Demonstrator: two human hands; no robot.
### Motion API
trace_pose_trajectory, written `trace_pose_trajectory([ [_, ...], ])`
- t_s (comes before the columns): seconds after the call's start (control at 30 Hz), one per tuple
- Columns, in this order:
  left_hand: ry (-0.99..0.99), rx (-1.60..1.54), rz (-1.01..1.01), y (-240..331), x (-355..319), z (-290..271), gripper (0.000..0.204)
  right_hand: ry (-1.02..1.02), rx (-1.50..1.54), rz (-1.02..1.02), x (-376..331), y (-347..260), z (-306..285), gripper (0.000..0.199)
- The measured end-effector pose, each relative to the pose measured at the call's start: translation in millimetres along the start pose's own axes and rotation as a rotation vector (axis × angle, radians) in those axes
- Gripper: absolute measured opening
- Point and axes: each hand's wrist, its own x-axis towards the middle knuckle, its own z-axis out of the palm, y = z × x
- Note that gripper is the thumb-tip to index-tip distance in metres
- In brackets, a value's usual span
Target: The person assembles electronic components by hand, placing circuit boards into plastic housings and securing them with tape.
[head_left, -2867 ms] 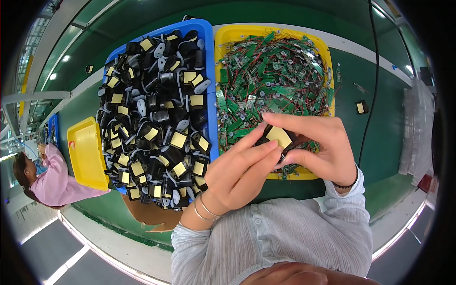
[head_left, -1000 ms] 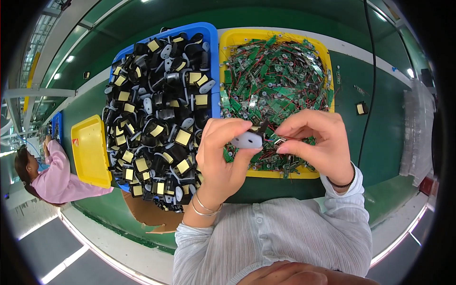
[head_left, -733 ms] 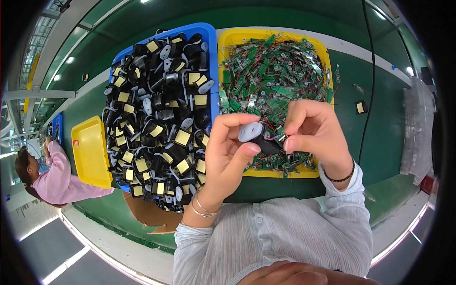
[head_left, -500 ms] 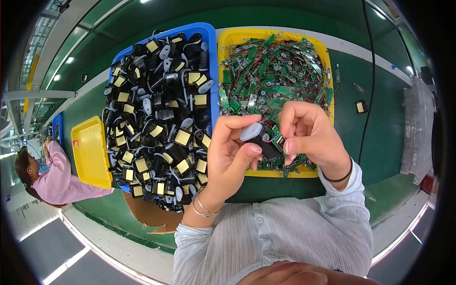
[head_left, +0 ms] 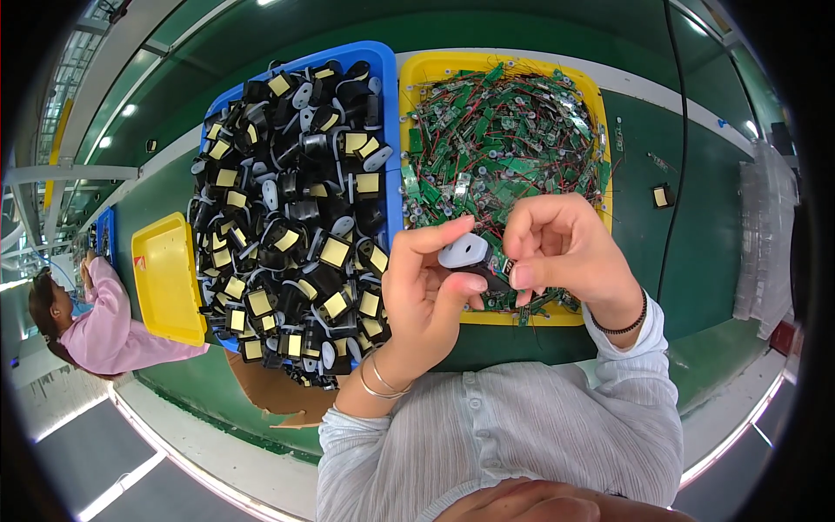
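Between its thumb and fingers my left hand (head_left: 419,300) grips a black plastic housing (head_left: 492,280) with a grey oval cap (head_left: 464,250); the cap faces up and shows two small dark holes. My right hand (head_left: 570,257) pinches a small green circuit board (head_left: 506,266) right against the housing's side. Most of that board is hidden by the fingertips and the housing, so how deep it sits cannot be told. Both hands are over the near part of a yellow tray (head_left: 604,130) heaped with green circuit boards, thin red and black wires.
A blue tray (head_left: 389,78) piled with black housings bearing pale yellow pads stands at the left. Beyond it are an empty yellow tray (head_left: 161,278) and a person in pink (head_left: 109,326). One loose housing (head_left: 663,196) lies on the green table at right, near a black cable (head_left: 684,157).
My left hand has turned the housing, so the grey cap now faces up more. The board and coloured wires, visible before, are now mostly hidden at my right fingertips.
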Motion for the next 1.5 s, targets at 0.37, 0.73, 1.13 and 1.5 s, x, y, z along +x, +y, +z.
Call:
trace_pose_trajectory([
  [0.37, -0.143, 0.319, 0.263, -11, 12, -2, 0.043, 0.130, -0.635, -0.395, -8, 5, 10, 0.014],
  [0.73, -0.077, 0.283, 0.307, -5, 13, -6, 0.030, 0.168, -0.811, -0.575, -4, 4, 13, 0.012],
  [1.13, -0.139, 1.000, 0.391, 32, 25, 8, 0.055, 0.662, -1.390, -0.665, 73, -56, -76, 0.013],
  [1.5, -0.199, 1.309, 1.097, -48, 141, 82, 0.037, 0.623, -2.088, -0.290, 221, -55, -178, 0.017],
])
